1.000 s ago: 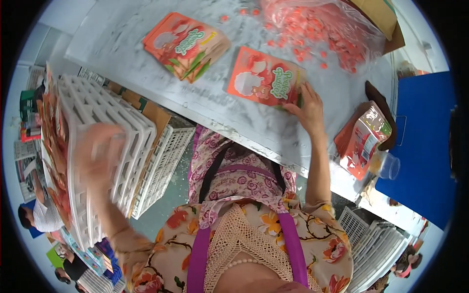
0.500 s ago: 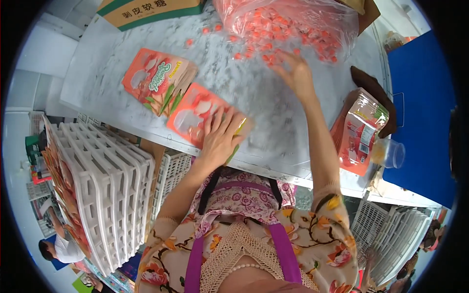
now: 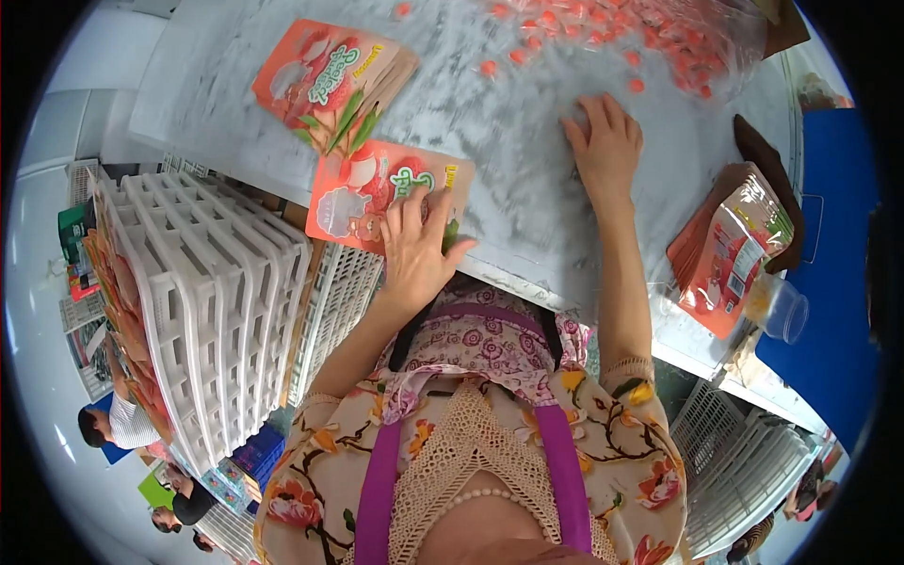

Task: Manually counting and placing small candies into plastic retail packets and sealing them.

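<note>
Nearest us, a pink-patterned apron [image 3: 490, 325] hangs below the near edge of a marbled grey table [image 3: 527, 188]. Just past it we see the left hand [image 3: 414, 250], palm down, its fingers a little apart and its thumb spread wide, resting on a red printed pouch [image 3: 348, 202] rather than clamped around it. The pouch lies flat, long axis running left to right with a slight slant, and most of what we can see of it extends left of the fingertips. Its near left corner appears to reach past the table's edge.

Farther in and well to the right, the right hand [image 3: 607, 151] sits over bare tabletop, fingers loosely bent and close together, thumb standing off; we cannot tell whether anything is under the palm. The left hand is clearly the nearer one to the pouch, while a loose red candy [image 3: 637, 85] lies just beyond the right fingertips.

Beyond the left hand, a fanned pile of similar pouches [image 3: 330, 80] lies aslant, close against the first pouch. Farthest away, we find more red candies [image 3: 556, 24] scattered before a clear plastic bag [image 3: 725, 42].
</note>
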`<state>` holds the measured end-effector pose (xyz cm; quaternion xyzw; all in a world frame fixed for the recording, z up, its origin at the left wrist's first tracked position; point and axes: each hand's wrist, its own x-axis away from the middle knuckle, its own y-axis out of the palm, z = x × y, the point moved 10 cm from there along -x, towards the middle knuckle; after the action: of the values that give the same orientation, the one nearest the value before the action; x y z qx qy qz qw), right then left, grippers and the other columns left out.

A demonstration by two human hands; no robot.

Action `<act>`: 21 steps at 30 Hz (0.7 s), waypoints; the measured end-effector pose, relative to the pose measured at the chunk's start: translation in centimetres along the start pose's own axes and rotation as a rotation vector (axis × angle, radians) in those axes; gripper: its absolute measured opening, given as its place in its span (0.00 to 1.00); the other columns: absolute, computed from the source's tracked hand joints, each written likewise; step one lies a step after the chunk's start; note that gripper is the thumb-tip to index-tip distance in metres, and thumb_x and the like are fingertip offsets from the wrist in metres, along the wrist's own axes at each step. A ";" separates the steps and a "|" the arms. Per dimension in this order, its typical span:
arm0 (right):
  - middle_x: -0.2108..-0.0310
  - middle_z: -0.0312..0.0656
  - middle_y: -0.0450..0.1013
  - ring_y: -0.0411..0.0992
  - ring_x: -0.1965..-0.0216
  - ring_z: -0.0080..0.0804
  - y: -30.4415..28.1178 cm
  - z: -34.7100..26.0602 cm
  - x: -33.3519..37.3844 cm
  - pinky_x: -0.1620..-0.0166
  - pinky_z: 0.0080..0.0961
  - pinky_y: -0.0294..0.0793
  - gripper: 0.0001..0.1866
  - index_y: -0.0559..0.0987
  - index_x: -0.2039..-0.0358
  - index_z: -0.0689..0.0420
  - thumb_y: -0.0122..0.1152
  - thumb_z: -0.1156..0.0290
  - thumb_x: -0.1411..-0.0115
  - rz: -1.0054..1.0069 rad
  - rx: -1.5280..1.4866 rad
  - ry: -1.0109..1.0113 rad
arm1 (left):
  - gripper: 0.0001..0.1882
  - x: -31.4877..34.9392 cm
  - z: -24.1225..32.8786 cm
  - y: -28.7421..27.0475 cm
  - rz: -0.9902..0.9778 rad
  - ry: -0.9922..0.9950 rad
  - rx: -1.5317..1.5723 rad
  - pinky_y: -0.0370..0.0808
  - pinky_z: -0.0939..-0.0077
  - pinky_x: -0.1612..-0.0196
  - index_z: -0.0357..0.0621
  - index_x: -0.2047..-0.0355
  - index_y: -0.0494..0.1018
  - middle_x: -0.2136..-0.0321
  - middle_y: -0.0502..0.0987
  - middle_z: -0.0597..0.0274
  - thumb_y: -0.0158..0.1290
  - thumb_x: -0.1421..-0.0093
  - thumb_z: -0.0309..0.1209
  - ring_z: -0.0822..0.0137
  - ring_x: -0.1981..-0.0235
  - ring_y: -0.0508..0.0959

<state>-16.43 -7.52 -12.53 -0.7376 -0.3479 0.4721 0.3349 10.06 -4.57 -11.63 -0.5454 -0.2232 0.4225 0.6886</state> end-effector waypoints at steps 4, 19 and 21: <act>0.46 0.45 0.71 0.66 0.43 0.44 -4.5 -3.1 4.0 0.44 0.41 0.65 0.19 0.77 0.53 0.54 0.65 0.63 0.45 0.090 0.097 0.029 | 0.33 0.0 -0.4 -0.3 0.012 -0.003 -0.011 0.63 0.51 0.49 0.46 0.46 0.68 0.47 0.66 0.54 0.64 0.52 0.38 0.50 0.51 0.66; 0.62 0.40 0.75 0.73 0.60 0.42 0.3 -14.8 9.9 0.61 0.34 0.76 0.16 0.81 0.63 0.52 0.62 0.79 0.55 -0.219 -0.649 -0.166 | 0.05 -1.7 -1.9 -1.6 0.094 -0.123 0.281 0.72 0.56 0.63 0.37 0.73 0.69 0.75 0.73 0.47 0.53 0.52 0.20 0.46 0.68 0.75; 0.62 0.38 0.74 0.73 0.61 0.42 -0.4 -16.0 9.2 0.61 0.33 0.76 0.17 0.81 0.63 0.51 0.63 0.79 0.56 -0.232 -0.586 -0.207 | 0.06 -1.4 -1.9 -2.4 0.128 -0.084 0.222 0.72 0.56 0.63 0.37 0.71 0.69 0.74 0.73 0.46 0.52 0.50 0.19 0.46 0.68 0.75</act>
<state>1.22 -2.30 -11.18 -0.7061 -0.5825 0.3833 0.1229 11.61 -6.89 -9.72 -0.4608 -0.1684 0.5101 0.7064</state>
